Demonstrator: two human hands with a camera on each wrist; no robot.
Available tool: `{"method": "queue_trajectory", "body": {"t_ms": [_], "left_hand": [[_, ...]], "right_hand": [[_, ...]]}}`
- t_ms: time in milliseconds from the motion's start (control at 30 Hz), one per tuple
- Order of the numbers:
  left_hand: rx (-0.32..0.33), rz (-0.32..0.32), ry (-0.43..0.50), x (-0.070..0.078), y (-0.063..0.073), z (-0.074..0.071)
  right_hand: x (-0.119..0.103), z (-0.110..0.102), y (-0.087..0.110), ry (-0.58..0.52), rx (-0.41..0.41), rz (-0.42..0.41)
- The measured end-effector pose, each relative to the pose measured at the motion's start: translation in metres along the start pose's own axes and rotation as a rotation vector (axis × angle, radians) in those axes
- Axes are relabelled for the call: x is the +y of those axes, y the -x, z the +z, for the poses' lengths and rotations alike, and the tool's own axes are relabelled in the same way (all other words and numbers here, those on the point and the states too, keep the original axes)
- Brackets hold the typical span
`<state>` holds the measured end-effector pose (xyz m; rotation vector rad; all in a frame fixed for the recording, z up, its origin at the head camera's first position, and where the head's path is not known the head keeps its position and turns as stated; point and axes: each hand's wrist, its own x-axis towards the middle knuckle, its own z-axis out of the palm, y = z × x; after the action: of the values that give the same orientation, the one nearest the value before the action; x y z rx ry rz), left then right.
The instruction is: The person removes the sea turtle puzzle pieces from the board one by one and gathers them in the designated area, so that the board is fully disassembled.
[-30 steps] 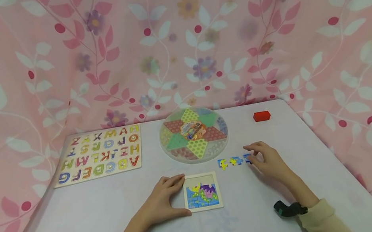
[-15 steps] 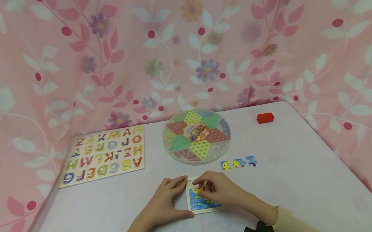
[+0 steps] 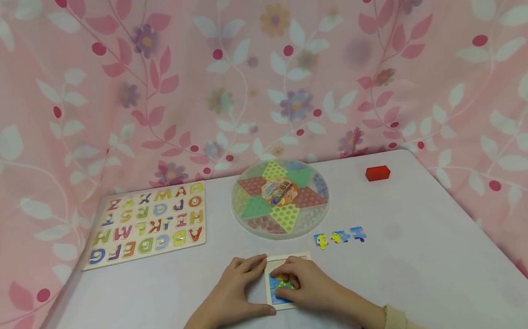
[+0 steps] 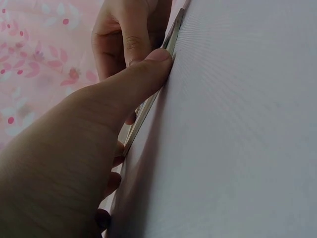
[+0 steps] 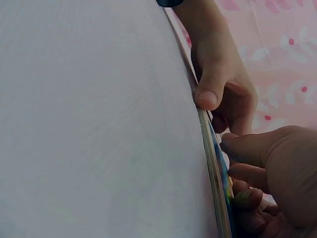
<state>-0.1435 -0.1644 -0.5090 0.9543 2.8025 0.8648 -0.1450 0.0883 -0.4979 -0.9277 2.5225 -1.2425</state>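
A small jigsaw puzzle tray (image 3: 269, 293) with a pale wooden rim lies before me, blue, yellow and green pieces (image 3: 276, 297) filling its lower part. My left hand (image 3: 234, 295) grips its left side, thumb at the near corner and fingers at the far one. In the left wrist view the left thumb (image 4: 156, 59) presses against the tray's edge. My right hand (image 3: 310, 285) covers the tray's right half, fingers bent and fingertips touching the puzzle. Thumb and fingers stand apart there; I cannot tell whether they hold a piece. Loose puzzle pieces (image 3: 321, 241) lie in a row beyond the tray.
A round Chinese checkers board (image 3: 280, 199) sits behind the tray. To the left is a wooden alphabet board (image 3: 145, 225), and a red block (image 3: 378, 173) lies at the far right. A floral pink curtain (image 3: 251, 75) rises behind the white table (image 3: 411, 256).
My right hand has moved left and nearer, from the loose pieces to the tray, and has lowered onto the puzzle. The left hand has kept its hold on the tray's side.
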Motion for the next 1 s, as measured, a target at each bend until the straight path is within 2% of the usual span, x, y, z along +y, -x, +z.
{"method": "queue_trajectory", "body": {"t_ms": [200,667,1000], "left_hand": [[0.001,0.015,-0.008,0.001,-0.001,0.000],[0.039,0.054,-0.031,-0.002,-0.002,0.000],[0.010,0.014,-0.003,-0.001,0.000,0.001]], "right_hand": [[0.001,0.001,0.002,0.040,0.009,-0.022],[-0.011,0.004,-0.001,0.063,0.036,0.045],[-0.012,0.008,0.000,0.042,0.055,0.088]]}}
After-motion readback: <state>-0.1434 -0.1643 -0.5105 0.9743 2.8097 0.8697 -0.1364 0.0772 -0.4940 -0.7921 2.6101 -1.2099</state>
